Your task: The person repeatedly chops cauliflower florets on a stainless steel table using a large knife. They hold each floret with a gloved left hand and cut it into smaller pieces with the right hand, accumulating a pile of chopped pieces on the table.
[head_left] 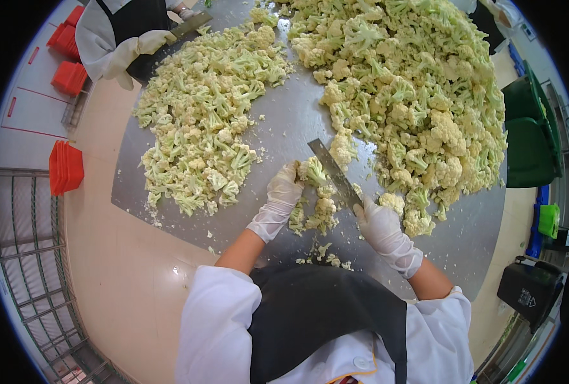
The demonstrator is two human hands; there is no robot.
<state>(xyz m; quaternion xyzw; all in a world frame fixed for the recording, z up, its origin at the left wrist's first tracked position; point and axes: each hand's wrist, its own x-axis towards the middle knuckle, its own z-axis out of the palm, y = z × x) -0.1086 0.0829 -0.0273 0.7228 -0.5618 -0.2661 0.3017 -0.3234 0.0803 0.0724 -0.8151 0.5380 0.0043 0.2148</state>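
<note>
My left hand (283, 194), in a thin white glove, has its fingers closed around the edge of a pale green cauliflower floret (312, 171). A knife with a broad, squared-off metal blade (334, 171) is gripped in my gloved right hand (383, 232). Its blade slants up and to the left, just right of that floret. Between my hands lie several cut cauliflower pieces (323, 216), with small crumbs nearer my black apron. A big heap of cauliflower (419, 102) covers the right of the metal table (284, 131); a lower pile of smaller florets (198, 121) lies left.
At the far left another person's gloved hand (155, 42) is beside a knife (192, 24). Red bins (64, 168) stand left, above a wire rack (32, 256). Right of the table are a green bin (531, 137) and a black bin (531, 288).
</note>
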